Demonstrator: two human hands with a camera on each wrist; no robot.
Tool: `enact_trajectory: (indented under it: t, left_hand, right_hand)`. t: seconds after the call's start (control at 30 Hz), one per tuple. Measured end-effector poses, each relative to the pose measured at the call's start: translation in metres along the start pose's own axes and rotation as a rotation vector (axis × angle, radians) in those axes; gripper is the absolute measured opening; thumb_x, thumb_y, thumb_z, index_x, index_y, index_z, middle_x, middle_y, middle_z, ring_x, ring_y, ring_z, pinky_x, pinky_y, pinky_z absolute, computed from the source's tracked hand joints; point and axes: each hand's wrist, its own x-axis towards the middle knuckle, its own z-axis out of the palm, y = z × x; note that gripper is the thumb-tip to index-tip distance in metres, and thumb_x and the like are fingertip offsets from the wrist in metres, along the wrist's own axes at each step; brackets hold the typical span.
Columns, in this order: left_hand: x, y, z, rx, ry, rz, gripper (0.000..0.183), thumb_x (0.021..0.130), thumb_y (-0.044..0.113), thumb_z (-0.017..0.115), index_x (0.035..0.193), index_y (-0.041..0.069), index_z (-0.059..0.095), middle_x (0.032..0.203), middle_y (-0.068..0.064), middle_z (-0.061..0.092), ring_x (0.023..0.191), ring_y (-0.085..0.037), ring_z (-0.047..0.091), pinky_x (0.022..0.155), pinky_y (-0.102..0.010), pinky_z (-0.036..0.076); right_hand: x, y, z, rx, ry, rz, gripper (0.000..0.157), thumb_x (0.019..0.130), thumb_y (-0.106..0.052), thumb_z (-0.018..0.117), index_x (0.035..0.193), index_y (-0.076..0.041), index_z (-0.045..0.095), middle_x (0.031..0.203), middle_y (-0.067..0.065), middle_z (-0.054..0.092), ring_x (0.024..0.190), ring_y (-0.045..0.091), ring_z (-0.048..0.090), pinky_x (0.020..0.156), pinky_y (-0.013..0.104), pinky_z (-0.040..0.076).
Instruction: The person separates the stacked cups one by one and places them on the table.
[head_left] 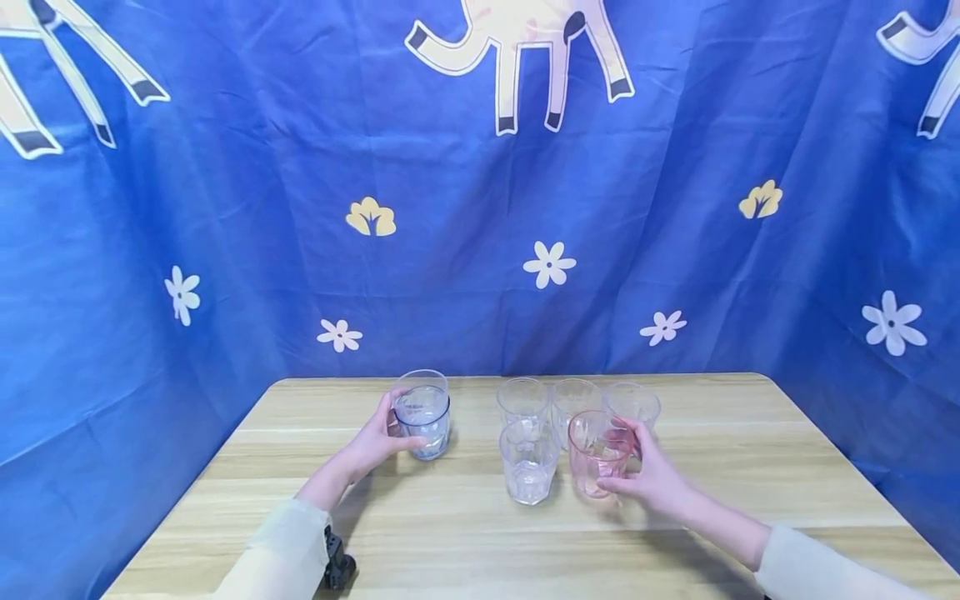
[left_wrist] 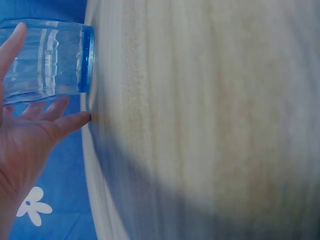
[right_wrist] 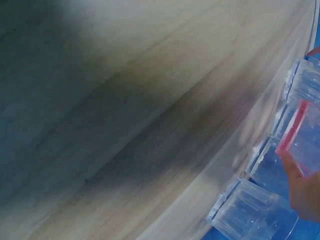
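Observation:
My left hand (head_left: 378, 442) grips a blue tumbler (head_left: 431, 437) at the left of the table, thumb on the near side and fingers behind. A clear rim (head_left: 422, 377) stands above the blue one, like a clear cup nested inside. In the left wrist view the blue tumbler (left_wrist: 55, 62) shows its thick base close to the tabletop. My right hand (head_left: 648, 475) holds a pink tumbler (head_left: 592, 467) between thumb and fingers, beside a clear tumbler (head_left: 528, 467). In the right wrist view the pink base (right_wrist: 294, 127) sits higher than the clear tumblers' bases.
A row of clear tumblers stands behind: one at left (head_left: 521, 398), one in the middle (head_left: 573, 396), and one at right (head_left: 637, 402), partly hidden by my right hand. The wooden table (head_left: 450, 550) ends at a blue patterned curtain (head_left: 450, 308).

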Motion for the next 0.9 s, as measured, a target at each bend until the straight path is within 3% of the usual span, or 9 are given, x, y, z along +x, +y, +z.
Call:
enact_trajectory:
  t: [0.17, 0.3, 0.7, 0.9]
  left_hand:
    - [0.000, 0.000, -0.001, -0.003, 0.001, 0.000, 0.089, 0.081, 0.003, 0.077, 0.148, 0.008, 0.017, 0.144, -0.033, 0.033, 0.131, -0.050, 0.036, 0.109, -0.055, 0.031]
    - [0.000, 0.000, -0.001, -0.004, 0.000, -0.005, 0.090, 0.081, 0.003, 0.077, 0.148, 0.008, 0.017, 0.144, -0.033, 0.032, 0.131, -0.050, 0.036, 0.109, -0.056, 0.030]
    - [0.000, 0.003, 0.001, -0.021, -0.016, -0.002, 0.091, 0.082, 0.000, 0.075, 0.149, 0.007, 0.014, 0.143, -0.035, 0.032, 0.130, -0.051, 0.036, 0.109, -0.055, 0.031]
    - [-0.002, 0.005, 0.001, -0.025, -0.018, -0.008, 0.091, 0.082, 0.000, 0.075, 0.149, 0.007, 0.014, 0.144, -0.035, 0.031, 0.131, -0.050, 0.035, 0.110, -0.055, 0.030]
  right_hand:
    - [0.002, 0.003, 0.003, -0.036, 0.015, 0.012, 0.087, 0.070, 0.002, 0.083, 0.137, 0.009, 0.028, 0.130, 0.033, 0.048, 0.121, 0.049, 0.046, 0.102, 0.056, 0.040]
    - [0.003, 0.005, 0.006, -0.010, -0.007, 0.036, 0.087, 0.071, 0.004, 0.081, 0.138, 0.009, 0.025, 0.131, 0.034, 0.046, 0.122, 0.050, 0.044, 0.103, 0.058, 0.037]
    - [0.003, 0.015, 0.015, 0.030, -0.008, -0.007, 0.084, 0.069, 0.007, 0.080, 0.134, 0.013, 0.028, 0.126, 0.034, 0.050, 0.119, 0.051, 0.046, 0.101, 0.041, 0.045]
    - [0.001, 0.014, 0.016, 0.077, 0.017, -0.004, 0.087, 0.069, 0.009, 0.080, 0.136, 0.013, 0.026, 0.128, 0.036, 0.046, 0.120, 0.051, 0.044, 0.092, 0.037, 0.051]
